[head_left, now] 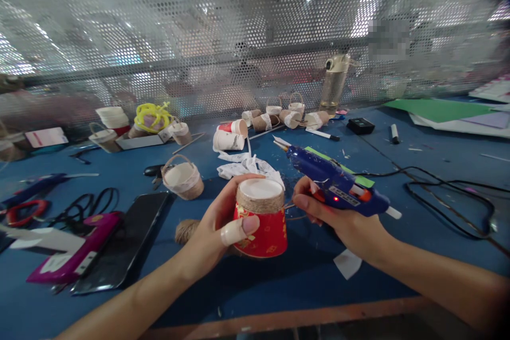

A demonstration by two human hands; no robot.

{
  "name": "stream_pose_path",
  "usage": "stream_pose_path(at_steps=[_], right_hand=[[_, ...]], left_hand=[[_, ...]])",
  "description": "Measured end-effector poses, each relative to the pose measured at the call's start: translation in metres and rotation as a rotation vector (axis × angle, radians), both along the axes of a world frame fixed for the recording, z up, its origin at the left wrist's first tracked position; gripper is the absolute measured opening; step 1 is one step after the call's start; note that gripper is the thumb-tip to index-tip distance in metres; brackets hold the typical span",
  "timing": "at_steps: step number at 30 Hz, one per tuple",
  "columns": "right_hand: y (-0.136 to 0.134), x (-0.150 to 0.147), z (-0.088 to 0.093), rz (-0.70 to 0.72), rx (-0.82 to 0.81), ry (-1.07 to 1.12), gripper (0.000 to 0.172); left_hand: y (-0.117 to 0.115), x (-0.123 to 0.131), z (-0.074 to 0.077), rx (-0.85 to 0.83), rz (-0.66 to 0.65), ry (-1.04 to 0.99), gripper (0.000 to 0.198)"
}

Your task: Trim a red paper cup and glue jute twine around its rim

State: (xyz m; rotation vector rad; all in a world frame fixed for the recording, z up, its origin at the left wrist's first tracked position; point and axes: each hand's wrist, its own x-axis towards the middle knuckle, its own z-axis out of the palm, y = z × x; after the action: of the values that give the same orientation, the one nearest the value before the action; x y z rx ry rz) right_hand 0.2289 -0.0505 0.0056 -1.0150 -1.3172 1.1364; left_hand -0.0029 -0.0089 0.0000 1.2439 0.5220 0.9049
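My left hand (225,228), with a bandage around its thumb, is wrapped around an upside-down red paper cup (265,234). Brown twine (261,203) circles the cup just below its white base. In my right hand (326,212) is a blue glue gun (330,172), its nozzle pointing up and left and a red light lit on its side. A strand of twine runs from the cup to the fingertips of my right hand. Partly behind my left hand lies a ball of twine (186,231).
A small twine basket (183,179) and white ribbon (249,164) lie beyond my hands. Left are a phone (127,244) and purple device (75,249). Several little baskets, a bottle (334,85) and a perforated screen (223,26) stand behind. A black cable (442,183) curls right.
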Motion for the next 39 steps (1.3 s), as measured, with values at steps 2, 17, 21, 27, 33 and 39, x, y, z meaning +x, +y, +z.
stream_pose_path(at_steps=[2, 17, 21, 27, 33, 39], right_hand=[[0.000, -0.002, 0.001, 0.002, -0.006, 0.022, 0.019], [0.000, -0.006, -0.007, -0.014, -0.001, 0.076, 0.023], [0.001, -0.008, -0.006, -0.012, -0.017, 0.065, 0.025], [-0.001, -0.013, -0.008, -0.053, -0.056, 0.097, 0.035], [-0.003, -0.010, -0.019, -0.036, -0.006, 0.086, 0.024], [-0.005, -0.011, -0.015, -0.078, -0.021, 0.090, 0.026]], left_hand=[[-0.001, 0.000, 0.000, 0.003, -0.006, -0.007, 0.049], [-0.005, 0.004, 0.001, -0.033, -0.027, -0.020, 0.043], [-0.004, 0.004, -0.001, -0.046, -0.008, 0.003, 0.046], [-0.010, 0.006, 0.000, -0.121, -0.013, -0.004, 0.046], [-0.012, 0.002, -0.003, -0.117, -0.060, 0.052, 0.056], [-0.008, 0.000, -0.004, -0.044, -0.046, 0.146, 0.073]])
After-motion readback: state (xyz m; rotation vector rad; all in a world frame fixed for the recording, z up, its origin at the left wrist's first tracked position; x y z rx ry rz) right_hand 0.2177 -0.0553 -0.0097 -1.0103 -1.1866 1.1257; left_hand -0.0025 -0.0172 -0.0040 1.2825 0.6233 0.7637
